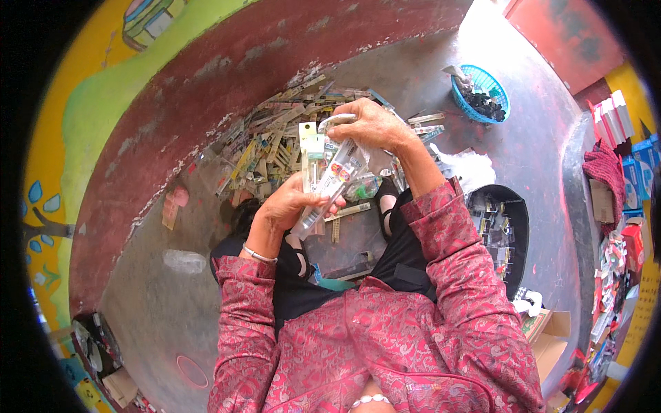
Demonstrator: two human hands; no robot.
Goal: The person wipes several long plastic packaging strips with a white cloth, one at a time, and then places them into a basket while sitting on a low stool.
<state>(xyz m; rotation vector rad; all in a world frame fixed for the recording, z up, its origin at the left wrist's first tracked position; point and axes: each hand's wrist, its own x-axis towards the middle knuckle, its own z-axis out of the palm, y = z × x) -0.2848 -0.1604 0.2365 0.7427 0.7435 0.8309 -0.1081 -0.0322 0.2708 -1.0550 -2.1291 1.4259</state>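
Observation:
My left hand [292, 203] is closed around clear plastic packages [335, 175] with printed cards, holding them up between my knees. Above them, the bent fingers of my right hand [375, 124] pinch a pale curved strip [337, 119] at the top of the packages. Whether that strip is part of a package I cannot tell. A yellowish card [307, 138] stands up beside the held packages. Just beyond my hands a large heap of flat, narrow packages [275, 138] is spread on the floor. Crumpled clear and green plastic [363, 187] lies under the right hand.
A blue basket [482, 103] with dark pieces stands at the far right. By my right knee are a white plastic bag [468, 167] and a black container [513, 234] of packages. A cardboard box [551, 337] sits nearer. A painted wall [172, 89] curves along the left.

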